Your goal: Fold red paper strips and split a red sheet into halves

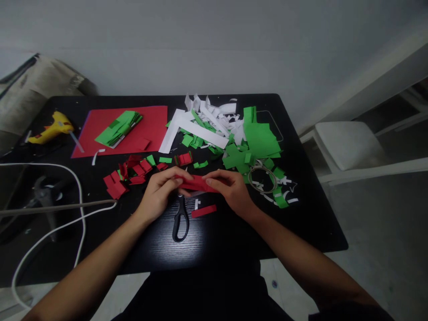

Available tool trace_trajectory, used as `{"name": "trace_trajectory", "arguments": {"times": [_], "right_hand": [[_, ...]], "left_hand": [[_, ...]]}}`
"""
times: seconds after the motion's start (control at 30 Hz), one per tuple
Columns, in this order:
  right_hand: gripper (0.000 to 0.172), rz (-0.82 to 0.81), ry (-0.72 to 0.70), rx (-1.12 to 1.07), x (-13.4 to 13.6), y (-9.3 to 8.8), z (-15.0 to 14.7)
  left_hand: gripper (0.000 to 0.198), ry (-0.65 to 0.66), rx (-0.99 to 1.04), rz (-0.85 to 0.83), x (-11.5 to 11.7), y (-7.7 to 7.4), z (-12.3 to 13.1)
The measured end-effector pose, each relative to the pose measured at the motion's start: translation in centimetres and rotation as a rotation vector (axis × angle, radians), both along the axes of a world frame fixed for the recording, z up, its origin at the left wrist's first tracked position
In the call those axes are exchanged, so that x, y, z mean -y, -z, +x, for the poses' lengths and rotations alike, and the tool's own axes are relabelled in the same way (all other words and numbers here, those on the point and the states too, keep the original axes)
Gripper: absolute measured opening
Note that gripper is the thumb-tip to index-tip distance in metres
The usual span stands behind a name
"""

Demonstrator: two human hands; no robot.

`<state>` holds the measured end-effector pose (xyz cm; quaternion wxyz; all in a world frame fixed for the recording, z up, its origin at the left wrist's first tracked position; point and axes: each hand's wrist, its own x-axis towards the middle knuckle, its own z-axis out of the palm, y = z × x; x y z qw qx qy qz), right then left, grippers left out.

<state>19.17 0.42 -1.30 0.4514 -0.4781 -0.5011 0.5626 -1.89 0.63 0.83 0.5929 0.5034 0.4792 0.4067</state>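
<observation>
Between my two hands a red paper strip (197, 183) is stretched sideways above the black table. My left hand (163, 189) pinches its left end, with thumb and fingers closed on the paper. At the other end, my right hand (229, 187) grips the strip the same way. Black-handled scissors (181, 223) lie just below the strip, their blades partly hidden under my left hand and the paper. A narrow red paper piece (204, 211) and a small white scrap (197, 203) rest to the right of the scissors.
Folded red pieces (133, 174) lie to the left. Behind are a red sheet (154, 125) bearing a green paper stack (120, 128), and a yellow glue gun (55, 128). White scraps (214, 116), green paper (262, 140) and a ring (262, 179) sit rightward. A white cable (80, 187) crosses the left.
</observation>
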Motion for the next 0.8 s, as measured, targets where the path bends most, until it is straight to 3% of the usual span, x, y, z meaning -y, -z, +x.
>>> {"name": "trace_trajectory", "arguments": {"times": [0.17,0.4,0.8], "right_hand": [[0.012,0.094,0.051,0.1,0.3,0.1,-0.3],[0.03,0.082,0.058,0.043,0.1,0.5,-0.2],[0.016,-0.12,-0.087,-0.081,-0.2,0.7,-0.2]], "left_hand": [[0.025,-0.08,-0.138,0.095,0.0,0.1,0.5],[0.031,-0.049,-0.292,0.083,-0.4,0.5,-0.1],[0.032,0.017,-0.265,0.087,-0.8,0.7,-0.4]]}}
